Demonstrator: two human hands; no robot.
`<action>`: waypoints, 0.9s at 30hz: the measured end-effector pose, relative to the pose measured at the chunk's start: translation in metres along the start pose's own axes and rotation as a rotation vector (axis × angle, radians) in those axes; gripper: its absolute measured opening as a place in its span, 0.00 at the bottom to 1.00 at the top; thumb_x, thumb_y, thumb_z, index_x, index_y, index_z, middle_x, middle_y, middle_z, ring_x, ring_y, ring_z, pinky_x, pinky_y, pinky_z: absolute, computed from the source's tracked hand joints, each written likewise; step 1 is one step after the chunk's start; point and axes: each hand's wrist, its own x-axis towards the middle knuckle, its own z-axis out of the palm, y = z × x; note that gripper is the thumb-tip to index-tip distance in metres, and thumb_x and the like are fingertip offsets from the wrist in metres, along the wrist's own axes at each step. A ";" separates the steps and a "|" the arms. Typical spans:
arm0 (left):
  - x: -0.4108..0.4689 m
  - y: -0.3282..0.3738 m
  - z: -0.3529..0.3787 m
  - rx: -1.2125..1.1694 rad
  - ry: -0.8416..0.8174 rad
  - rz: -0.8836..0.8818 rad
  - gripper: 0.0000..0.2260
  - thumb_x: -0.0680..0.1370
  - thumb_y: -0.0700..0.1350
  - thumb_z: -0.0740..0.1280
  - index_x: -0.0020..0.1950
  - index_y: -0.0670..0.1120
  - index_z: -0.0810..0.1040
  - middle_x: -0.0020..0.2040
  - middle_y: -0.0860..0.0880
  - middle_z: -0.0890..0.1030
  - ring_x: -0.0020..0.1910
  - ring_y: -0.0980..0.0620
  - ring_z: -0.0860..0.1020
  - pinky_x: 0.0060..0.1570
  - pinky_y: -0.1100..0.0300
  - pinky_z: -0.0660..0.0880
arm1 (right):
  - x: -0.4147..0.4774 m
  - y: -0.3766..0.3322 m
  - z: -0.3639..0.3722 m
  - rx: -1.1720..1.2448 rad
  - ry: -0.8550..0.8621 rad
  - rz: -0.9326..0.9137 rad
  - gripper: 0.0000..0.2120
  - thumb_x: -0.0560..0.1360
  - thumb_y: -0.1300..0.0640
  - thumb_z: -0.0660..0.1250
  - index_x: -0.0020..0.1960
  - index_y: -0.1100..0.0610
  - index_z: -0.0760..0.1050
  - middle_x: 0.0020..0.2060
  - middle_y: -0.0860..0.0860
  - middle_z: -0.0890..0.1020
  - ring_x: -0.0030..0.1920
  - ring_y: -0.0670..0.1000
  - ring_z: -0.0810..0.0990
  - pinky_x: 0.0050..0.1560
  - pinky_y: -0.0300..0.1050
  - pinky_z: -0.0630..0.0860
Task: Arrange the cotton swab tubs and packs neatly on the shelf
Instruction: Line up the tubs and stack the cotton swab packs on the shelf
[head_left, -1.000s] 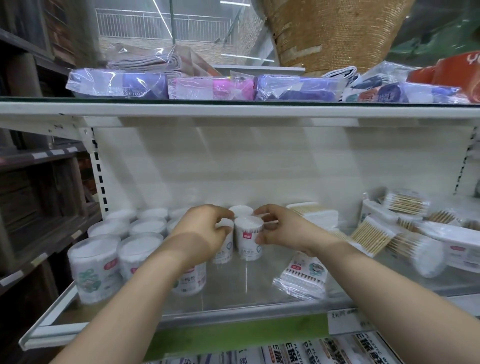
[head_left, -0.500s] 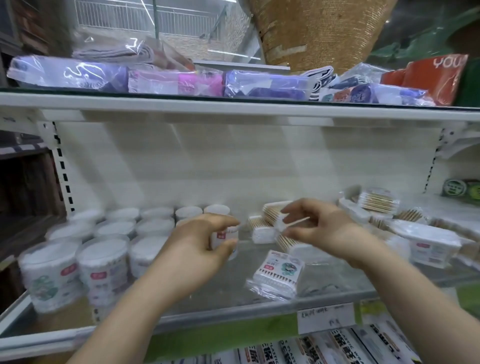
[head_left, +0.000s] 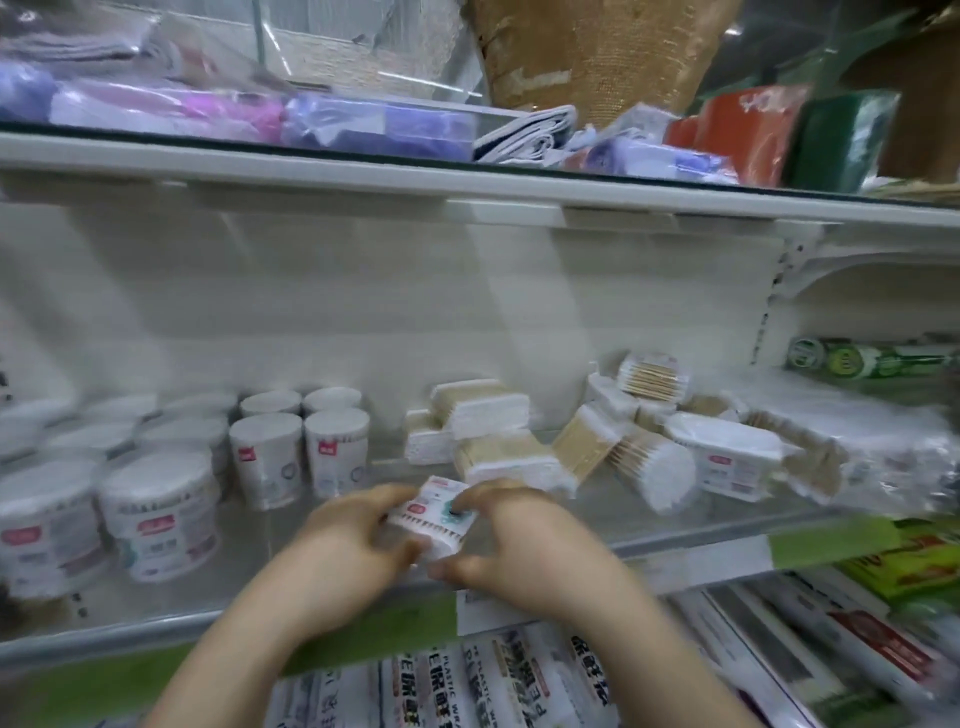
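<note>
Glass shelf (head_left: 701, 519), swab pack (head_left: 434, 514) gripped between both hands (head_left: 441, 540)

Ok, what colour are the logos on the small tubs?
Red, on the small tubs; head view.

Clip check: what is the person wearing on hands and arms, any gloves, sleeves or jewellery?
Nothing visible: the left hand and right hand are ungloved, both forearms bare to the frame's edge, no sleeves, watch or bracelet. Too blurred to rule out rings.
</note>
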 end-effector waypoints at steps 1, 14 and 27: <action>0.001 -0.001 0.000 0.020 -0.006 -0.010 0.19 0.75 0.50 0.67 0.65 0.58 0.72 0.60 0.57 0.79 0.55 0.59 0.77 0.60 0.59 0.73 | -0.001 -0.002 0.002 0.001 0.009 0.000 0.28 0.71 0.42 0.69 0.68 0.50 0.70 0.65 0.50 0.73 0.62 0.50 0.74 0.60 0.42 0.70; -0.006 -0.001 -0.001 0.154 0.044 0.034 0.20 0.76 0.56 0.64 0.68 0.58 0.69 0.67 0.54 0.75 0.63 0.54 0.74 0.63 0.60 0.68 | -0.013 -0.018 0.023 0.041 0.151 0.123 0.17 0.78 0.49 0.61 0.65 0.52 0.71 0.61 0.54 0.76 0.64 0.56 0.70 0.63 0.48 0.69; 0.001 0.007 0.004 0.123 0.034 0.015 0.18 0.76 0.55 0.64 0.66 0.57 0.73 0.64 0.57 0.77 0.62 0.55 0.74 0.61 0.62 0.68 | -0.005 0.005 0.022 0.122 0.205 0.172 0.18 0.76 0.45 0.63 0.64 0.50 0.73 0.56 0.50 0.78 0.62 0.52 0.71 0.63 0.48 0.70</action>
